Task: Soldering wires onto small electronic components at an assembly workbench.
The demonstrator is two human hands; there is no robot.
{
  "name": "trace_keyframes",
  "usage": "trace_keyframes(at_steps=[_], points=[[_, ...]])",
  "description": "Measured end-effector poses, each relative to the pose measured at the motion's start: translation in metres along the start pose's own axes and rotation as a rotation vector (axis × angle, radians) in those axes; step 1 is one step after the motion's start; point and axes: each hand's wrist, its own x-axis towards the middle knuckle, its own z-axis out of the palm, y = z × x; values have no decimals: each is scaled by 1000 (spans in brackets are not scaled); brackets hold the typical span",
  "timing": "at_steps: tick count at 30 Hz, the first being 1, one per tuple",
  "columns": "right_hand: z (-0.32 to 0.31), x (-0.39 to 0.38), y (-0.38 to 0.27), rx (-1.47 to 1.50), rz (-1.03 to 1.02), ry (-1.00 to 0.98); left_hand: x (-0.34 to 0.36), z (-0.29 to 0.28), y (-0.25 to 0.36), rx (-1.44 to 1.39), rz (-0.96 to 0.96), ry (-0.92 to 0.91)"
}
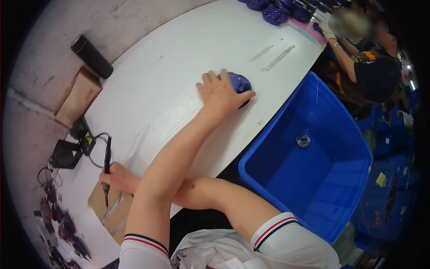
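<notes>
The left hand (221, 92) lies flat and spread over a purple plastic part (239, 85) on the white table (148, 80), with the fingers open and the thumb stretched toward the right. It covers the part more than it grips it. The part is dark purple and rounded, like a small shell, and has some small holes on its top. Only its far and right side shows beyond the fingers; the rest is hidden under the palm, so I cannot tell its whole shape.

The right hand (117, 177) crosses under the left forearm and closes around a black soldering iron (107, 163). The iron stands almost upright in the fist, its tip pointing down to a piece of cardboard (109, 208) just below the hand. The fingers of this hand are partly hidden by the left arm.

Right of the left hand, beside the table edge, stands a blue bin (313, 175) with one small round object inside. Far beyond the hand, more purple parts (280, 11) lie, cut off by the picture's rim, and another person's gloved hand (327, 31) is near them.
</notes>
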Motion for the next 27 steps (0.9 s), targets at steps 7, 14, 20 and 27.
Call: trace_keyframes(at_steps=[7, 14, 20, 27], points=[[5, 18, 6, -208, -166, -53, -58, -33, -4, 52, 138, -109], [-20, -9, -36, 213, 73, 92, -187, -119, -31, -450, 295, 430], [-15, -12, -46, 218, 27, 78, -344, -179, -171, -334, -469, 635], [-17, -11, -49, 232, 47, 64, -414, -205, -222, -88, -1226, 207]])
